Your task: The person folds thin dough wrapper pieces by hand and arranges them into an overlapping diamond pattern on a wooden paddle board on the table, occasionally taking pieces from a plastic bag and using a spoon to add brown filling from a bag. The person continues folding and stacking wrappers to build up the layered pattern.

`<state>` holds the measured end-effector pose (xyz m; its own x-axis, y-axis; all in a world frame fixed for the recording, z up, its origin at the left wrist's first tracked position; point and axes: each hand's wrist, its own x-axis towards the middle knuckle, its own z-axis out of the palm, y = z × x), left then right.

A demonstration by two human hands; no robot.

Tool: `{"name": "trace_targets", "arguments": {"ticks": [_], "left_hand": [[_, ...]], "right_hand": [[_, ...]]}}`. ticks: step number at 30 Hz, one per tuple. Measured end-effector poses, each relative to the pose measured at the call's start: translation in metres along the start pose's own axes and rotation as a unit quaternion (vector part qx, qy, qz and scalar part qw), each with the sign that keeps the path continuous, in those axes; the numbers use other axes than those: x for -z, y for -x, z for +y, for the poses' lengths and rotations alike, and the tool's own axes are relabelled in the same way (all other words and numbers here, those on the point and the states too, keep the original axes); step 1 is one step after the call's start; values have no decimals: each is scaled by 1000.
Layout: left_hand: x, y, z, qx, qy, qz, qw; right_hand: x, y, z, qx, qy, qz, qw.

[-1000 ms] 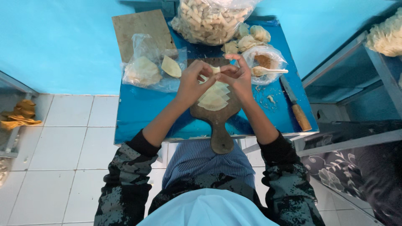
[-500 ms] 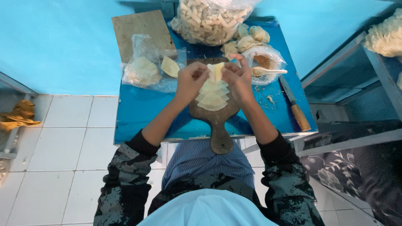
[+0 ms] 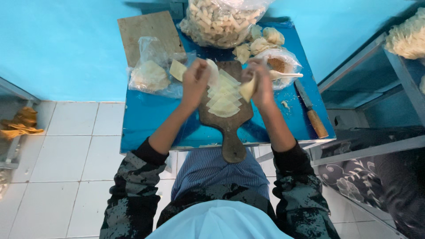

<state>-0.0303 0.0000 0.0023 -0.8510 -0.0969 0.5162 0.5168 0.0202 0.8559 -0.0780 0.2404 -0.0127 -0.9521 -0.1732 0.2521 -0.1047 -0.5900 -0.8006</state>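
Head view: right hand pinches a wrapper; left hand hides its own grip's state.

My paddle board lay on the table with wrappers stacked on it, my hands above, knife right, bagged wrappers left, big bag behind.

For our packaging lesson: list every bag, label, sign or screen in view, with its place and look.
Big clear bag: table's far edge, bulging with pale pieces.
Wrapper bag: left of the board, clear, crumpled, holding pale sheets.
Filling bag: far right of the board, clear, brown filling, white spoon.
No labels, signs or screens.
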Motion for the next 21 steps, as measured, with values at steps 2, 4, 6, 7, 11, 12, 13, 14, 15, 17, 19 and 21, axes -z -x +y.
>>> {"name": "trace_targets", "arguments": {"ticks": [2,4,6,7,11,12,13,14,15,17,19,21], "left_hand": [[-6,7,11,-62,-85,-50,993],[-8,11,21,-135,-127,-112,976],[-10,13,28,-211,-153,-131,956],[-11,14,30,-248,-166,-140,944],[-10,10,26,-102,-64,-150,981],[-9,8,23,-38,-13,-156,987],[-9,5,20,27,38,-162,986],[-7,3,16,129,74,-210,966],[-3,1,13,229,108,-253,934],[4,2,7,313,137,-284,896],[5,3,3,280,129,-274,911],[7,5,2,205,-9,-281,937]], "right_hand": [[-17,11,1,0,208,-27,978],[-37,21,-4,-21,282,-45,958],[-55,28,-14,-62,231,-55,969],[-61,30,-22,-65,229,-50,970],[-74,37,-48,-71,180,-73,978],[-74,39,-52,-70,158,-89,981],[-73,40,-54,-68,158,-102,980],[-72,41,-56,-66,158,-114,979],[-70,42,-56,-65,157,-128,977],[-65,40,-57,-85,207,-128,966],[-59,37,-57,-96,284,-133,945],[-55,37,-56,-106,385,-142,906]]}}
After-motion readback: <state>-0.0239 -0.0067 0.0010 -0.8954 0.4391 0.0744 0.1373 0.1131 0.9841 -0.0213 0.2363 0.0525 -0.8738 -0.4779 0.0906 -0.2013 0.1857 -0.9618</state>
